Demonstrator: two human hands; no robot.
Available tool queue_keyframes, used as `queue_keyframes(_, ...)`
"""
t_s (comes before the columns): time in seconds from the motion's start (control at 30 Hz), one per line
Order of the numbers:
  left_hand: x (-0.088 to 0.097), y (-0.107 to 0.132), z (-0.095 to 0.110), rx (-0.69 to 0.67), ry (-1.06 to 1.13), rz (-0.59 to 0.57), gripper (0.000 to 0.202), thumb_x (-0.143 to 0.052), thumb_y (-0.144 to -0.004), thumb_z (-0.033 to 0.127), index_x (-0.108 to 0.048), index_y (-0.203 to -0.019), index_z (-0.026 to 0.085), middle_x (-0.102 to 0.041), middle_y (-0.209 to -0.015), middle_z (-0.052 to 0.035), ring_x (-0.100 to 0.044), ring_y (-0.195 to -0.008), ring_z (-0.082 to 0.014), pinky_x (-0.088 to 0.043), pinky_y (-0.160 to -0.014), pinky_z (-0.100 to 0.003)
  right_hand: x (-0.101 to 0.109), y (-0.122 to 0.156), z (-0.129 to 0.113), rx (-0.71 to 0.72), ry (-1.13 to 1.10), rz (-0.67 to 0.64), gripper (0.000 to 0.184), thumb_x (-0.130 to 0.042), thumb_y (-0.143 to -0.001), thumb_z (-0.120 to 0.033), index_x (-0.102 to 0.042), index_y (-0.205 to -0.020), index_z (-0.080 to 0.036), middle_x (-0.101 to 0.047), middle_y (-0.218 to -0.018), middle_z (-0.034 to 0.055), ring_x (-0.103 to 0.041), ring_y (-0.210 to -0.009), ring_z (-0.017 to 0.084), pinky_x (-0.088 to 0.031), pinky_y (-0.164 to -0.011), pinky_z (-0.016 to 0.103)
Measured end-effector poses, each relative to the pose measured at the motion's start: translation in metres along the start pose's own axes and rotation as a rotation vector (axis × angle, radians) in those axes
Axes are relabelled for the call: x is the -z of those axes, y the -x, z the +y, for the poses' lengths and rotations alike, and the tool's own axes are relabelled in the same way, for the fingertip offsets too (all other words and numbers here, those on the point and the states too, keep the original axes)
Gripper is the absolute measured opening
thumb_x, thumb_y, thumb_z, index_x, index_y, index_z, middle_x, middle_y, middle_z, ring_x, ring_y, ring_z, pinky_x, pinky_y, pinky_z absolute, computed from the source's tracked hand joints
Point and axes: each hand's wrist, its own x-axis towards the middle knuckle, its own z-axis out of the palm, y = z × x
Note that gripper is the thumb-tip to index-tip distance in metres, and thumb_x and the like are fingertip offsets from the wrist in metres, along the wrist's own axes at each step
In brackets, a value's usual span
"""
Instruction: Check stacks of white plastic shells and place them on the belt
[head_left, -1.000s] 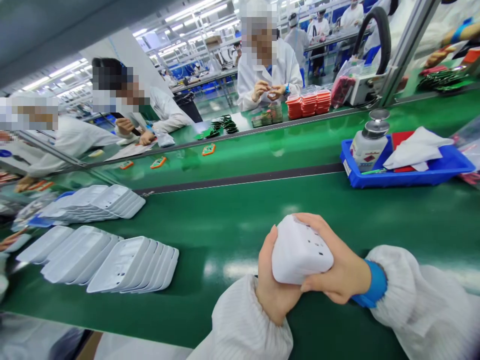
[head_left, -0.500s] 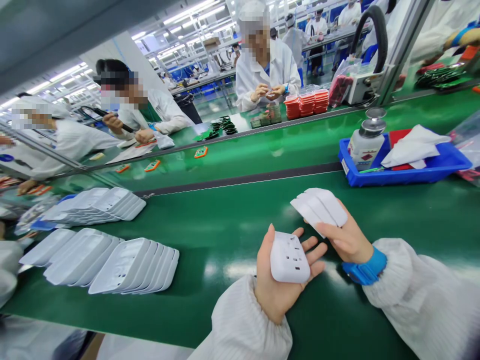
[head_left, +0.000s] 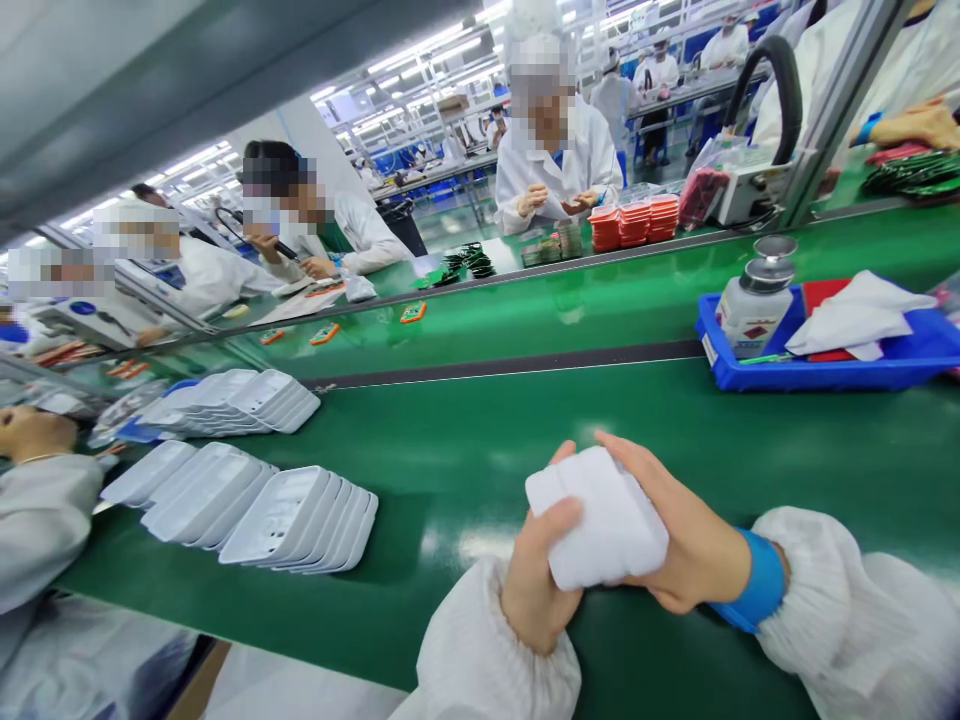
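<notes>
Head view: left hand (head_left: 534, 580) and right hand (head_left: 694, 550) together pinch white covers (head_left: 615, 530); stacked white shells (head_left: 274, 515) lie left of the grip, a blue tray (head_left: 817, 376) beyond, rightward.

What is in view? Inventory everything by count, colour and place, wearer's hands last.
White rounded plastic block: one or more pieces, white, in both hands
White shallow plastic covers: many, white, left
Smooth green worktop: one, green, beneath hands
Blue plastic tray: one, blue, right
White metal-topped bottle: one, white, in tray
White thin sheets: unclear, white, in tray
Orange-rimmed circuit boards: at least three, green, far strip
Red plastic stacks: three, red, far side
Curved black hose: one, black, upper right
White-coated people: several, white, mostly beyond worktop
Left hand: one, white sleeve, on block
Right hand: one, blue wristband, on block
</notes>
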Motion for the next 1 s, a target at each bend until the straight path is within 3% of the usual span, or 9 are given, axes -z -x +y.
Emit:
queue_keyframes(0.13, 0.005, 0.009, -0.007, -0.697, -0.769, -0.003, 0.105, -0.074, -0.06, 0.012, -0.011, -0.142, 0.032, -0.049, -0.123, -0.0076, -0.053, -0.112, -0.0265, -0.044, -0.094, -0.041, -0.005, 0.0, 0.01, 0.067, 0.17, -0.038, 0.112, -0.066, -0.056, -0.014, 0.0, -0.146, -0.015, -0.01, -0.146, 0.0172, -0.013, -0.133, 0.038, -0.024, -0.106, 0.055)
queue_keyframes(0.17, 0.006, 0.01, -0.009, -0.823, -0.882, -0.002, 0.107, -0.073, -0.059, 0.01, -0.009, -0.142, 0.031, -0.047, -0.125, -0.0086, -0.052, -0.113, -0.0261, -0.044, -0.094, -0.04, -0.006, 0.0, 0.013, 0.071, 0.186, -0.046, 0.111, -0.066, -0.056, -0.015, -0.002, -0.146, -0.014, -0.012, -0.145, 0.0182, -0.013, -0.133, 0.038, -0.024, -0.106, 0.055)
queue_keyframes(0.23, 0.008, 0.011, -0.012, -0.945, -0.982, -0.026, 0.108, -0.072, -0.059, 0.01, -0.006, -0.144, 0.027, -0.045, -0.125, -0.0113, -0.052, -0.112, -0.0263, -0.045, -0.093, -0.039, -0.007, 0.0, 0.016, 0.073, 0.198, -0.059, 0.11, -0.067, -0.057, -0.017, -0.004, -0.146, -0.013, -0.015, -0.144, 0.019, -0.016, -0.132, 0.038, -0.026, -0.105, 0.055)
queue_keyframes(0.5, 0.012, 0.018, -0.016, -0.922, -1.022, -0.027, 0.103, -0.07, -0.065, 0.017, -0.003, -0.142, 0.03, -0.043, -0.127, -0.012, -0.048, -0.117, -0.0301, -0.041, -0.096, -0.046, -0.009, 0.0, 0.009, 0.126, 0.138, -0.035, 0.107, -0.06, -0.057, -0.009, -0.003, -0.147, -0.021, -0.02, -0.143, 0.0153, -0.023, -0.129, 0.037, -0.034, -0.101, 0.055)
queue_keyframes(0.77, 0.016, 0.025, -0.016, -0.842, -1.025, -0.006, 0.104, -0.071, -0.065, 0.019, -0.002, -0.142, 0.032, -0.042, -0.131, -0.0116, -0.047, -0.119, -0.031, -0.041, -0.097, -0.046, -0.008, 0.0, 0.001, 0.154, 0.053, -0.032, 0.085, -0.052, -0.073, -0.017, -0.008, -0.146, -0.017, -0.029, -0.138, 0.016, -0.029, -0.127, 0.032, -0.032, -0.102, 0.055)
queue_keyframes(1.0, 0.022, 0.026, -0.018, -0.933, -1.018, 0.0, 0.103, -0.071, -0.064, 0.016, -0.004, -0.142, 0.032, -0.044, -0.131, -0.0123, -0.05, -0.117, -0.0312, -0.042, -0.095, -0.047, -0.009, 0.006, -0.015, 0.19, 0.021, 0.038, 0.079, -0.049, -0.077, -0.016, -0.009, -0.146, -0.021, -0.029, -0.14, 0.0109, -0.035, -0.124, 0.027, -0.037, -0.102, 0.045)
